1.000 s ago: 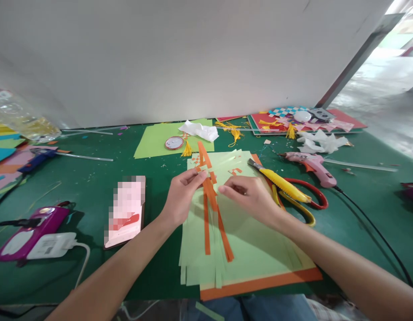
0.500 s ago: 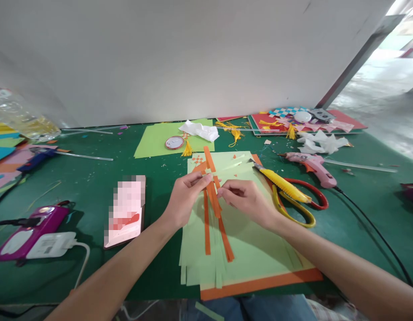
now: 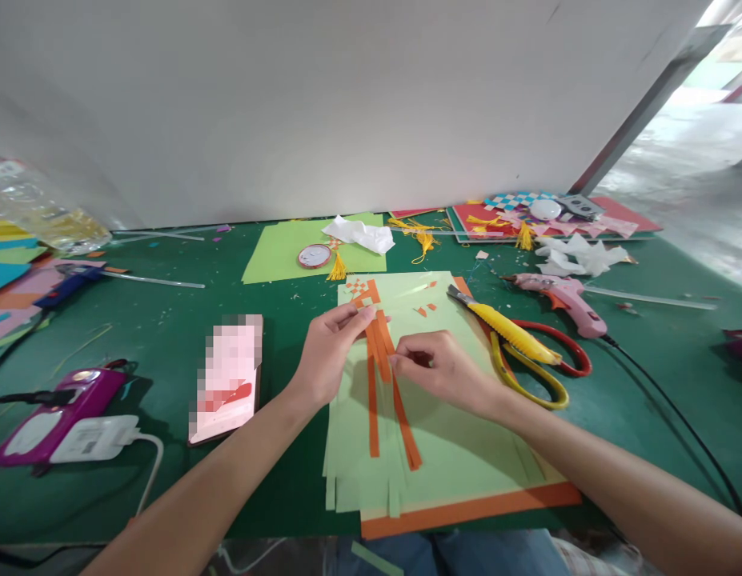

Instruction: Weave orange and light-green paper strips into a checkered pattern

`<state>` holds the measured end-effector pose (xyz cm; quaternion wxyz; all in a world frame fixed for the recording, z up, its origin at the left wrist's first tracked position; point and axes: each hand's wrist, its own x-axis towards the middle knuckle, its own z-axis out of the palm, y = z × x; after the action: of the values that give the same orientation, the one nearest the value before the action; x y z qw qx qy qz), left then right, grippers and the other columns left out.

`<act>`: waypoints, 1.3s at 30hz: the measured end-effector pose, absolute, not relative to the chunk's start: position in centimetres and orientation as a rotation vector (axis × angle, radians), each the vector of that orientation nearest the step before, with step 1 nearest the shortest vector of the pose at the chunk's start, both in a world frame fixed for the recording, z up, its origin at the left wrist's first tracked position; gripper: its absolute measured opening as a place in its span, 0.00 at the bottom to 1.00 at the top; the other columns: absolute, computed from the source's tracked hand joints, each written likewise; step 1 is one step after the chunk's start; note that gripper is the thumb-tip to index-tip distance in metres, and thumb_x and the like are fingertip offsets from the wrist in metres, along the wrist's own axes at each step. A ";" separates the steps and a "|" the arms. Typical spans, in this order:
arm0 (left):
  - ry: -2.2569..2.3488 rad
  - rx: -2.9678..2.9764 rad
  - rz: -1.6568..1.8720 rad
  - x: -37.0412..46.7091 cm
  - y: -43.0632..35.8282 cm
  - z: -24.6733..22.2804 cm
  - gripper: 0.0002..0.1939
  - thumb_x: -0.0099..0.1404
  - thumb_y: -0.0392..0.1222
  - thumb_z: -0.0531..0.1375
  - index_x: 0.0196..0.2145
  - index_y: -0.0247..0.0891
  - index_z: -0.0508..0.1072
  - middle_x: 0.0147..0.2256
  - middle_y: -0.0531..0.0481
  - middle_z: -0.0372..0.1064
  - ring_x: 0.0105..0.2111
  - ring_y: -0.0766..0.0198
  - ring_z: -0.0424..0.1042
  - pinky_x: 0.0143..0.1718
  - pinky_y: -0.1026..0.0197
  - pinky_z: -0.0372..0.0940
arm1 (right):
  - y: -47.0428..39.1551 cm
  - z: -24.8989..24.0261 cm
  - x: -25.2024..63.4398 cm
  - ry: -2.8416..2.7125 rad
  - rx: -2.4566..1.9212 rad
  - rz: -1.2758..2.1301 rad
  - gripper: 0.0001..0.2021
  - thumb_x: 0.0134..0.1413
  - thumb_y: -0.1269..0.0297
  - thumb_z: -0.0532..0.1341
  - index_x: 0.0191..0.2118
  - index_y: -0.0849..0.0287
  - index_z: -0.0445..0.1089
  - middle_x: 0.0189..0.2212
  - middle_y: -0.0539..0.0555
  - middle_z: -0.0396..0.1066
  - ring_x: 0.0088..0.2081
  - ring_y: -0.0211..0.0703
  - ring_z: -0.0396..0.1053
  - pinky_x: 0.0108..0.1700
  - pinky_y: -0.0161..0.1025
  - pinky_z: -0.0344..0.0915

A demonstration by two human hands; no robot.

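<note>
My left hand (image 3: 331,352) pinches the upper end of some orange paper strips (image 3: 381,346) between thumb and fingers. At the strips' lower right edge, the curled fingers of my right hand (image 3: 439,364) are closed on them. Pale green strips are partly woven in near my left fingertips. Under both hands lies a stack of pale green paper (image 3: 460,456) above an orange sheet (image 3: 472,512). A loose orange strip (image 3: 373,424) rests on the stack, and small orange scraps (image 3: 422,310) lie past my right hand. A little checked orange weave (image 3: 357,286) sits at the stack's far left corner.
Scissors with red and yellow handles (image 3: 556,392) and a yellow cutter (image 3: 508,328) lie at right, beside a pink glue gun (image 3: 566,300). A phone (image 3: 230,384) and purple power strip (image 3: 64,416) are left. Farther back are tissue (image 3: 362,235) and a yellow tassel (image 3: 337,268).
The orange strips and my left fingertips have come slightly nearer and left. My right hand has moved slightly down. More orange scraps show on the green paper.
</note>
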<state>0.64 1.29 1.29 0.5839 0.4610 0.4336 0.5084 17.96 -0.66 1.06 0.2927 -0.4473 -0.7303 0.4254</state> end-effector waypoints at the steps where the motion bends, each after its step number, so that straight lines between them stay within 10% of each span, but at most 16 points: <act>1: 1.019 1.072 1.201 0.6 1.3 1.3 0.12 0.58 0.47 0.67 0.25 0.37 0.75 0.28 0.50 0.74 0.39 0.57 0.76 0.48 0.54 0.66 | -0.7 1.2 18.0 -1.947 -1.182 1.141 0.12 0.52 0.69 0.54 0.20 0.59 0.57 0.18 0.45 0.51 0.23 0.33 0.47 0.25 0.33 0.48; 17: 1.030 1.061 1.257 0.5 1.6 1.2 0.12 0.57 0.46 0.68 0.24 0.37 0.74 0.27 0.52 0.71 0.38 0.57 0.75 0.47 0.55 0.66 | -0.5 1.1 18.2 -2.050 -1.159 1.147 0.14 0.51 0.70 0.55 0.19 0.58 0.50 0.18 0.43 0.46 0.22 0.32 0.44 0.24 0.34 0.45; 23: 1.200 1.283 1.297 0.5 0.9 1.5 0.08 0.58 0.47 0.67 0.31 0.40 0.79 0.29 0.51 0.75 0.33 0.59 0.75 0.39 0.59 0.67 | 0.0 1.5 18.8 -1.889 -1.262 1.305 0.21 0.54 0.51 0.61 0.19 0.60 0.60 0.16 0.44 0.51 0.21 0.31 0.48 0.24 0.34 0.46; 30: 1.004 2.137 1.411 0.1 0.6 0.7 0.08 0.64 0.36 0.62 0.38 0.47 0.81 0.41 0.51 0.79 0.49 0.54 0.74 0.55 0.50 0.64 | 0.0 1.6 19.2 -1.389 -0.992 1.864 0.29 0.50 0.35 0.57 0.29 0.62 0.70 0.16 0.46 0.59 0.18 0.34 0.58 0.21 0.34 0.46; 39: 0.974 2.344 1.427 -0.3 0.8 0.2 0.14 0.66 0.32 0.57 0.41 0.47 0.79 0.48 0.51 0.76 0.55 0.54 0.69 0.58 0.46 0.62 | -0.3 2.1 18.7 -1.247 -1.114 1.899 0.27 0.57 0.44 0.57 0.16 0.61 0.61 0.15 0.48 0.60 0.19 0.32 0.56 0.23 0.36 0.48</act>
<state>-0.33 0.82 0.19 0.1144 0.7997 0.3323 0.4868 18.72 -0.25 2.05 0.3013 -0.4198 -0.4699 0.7157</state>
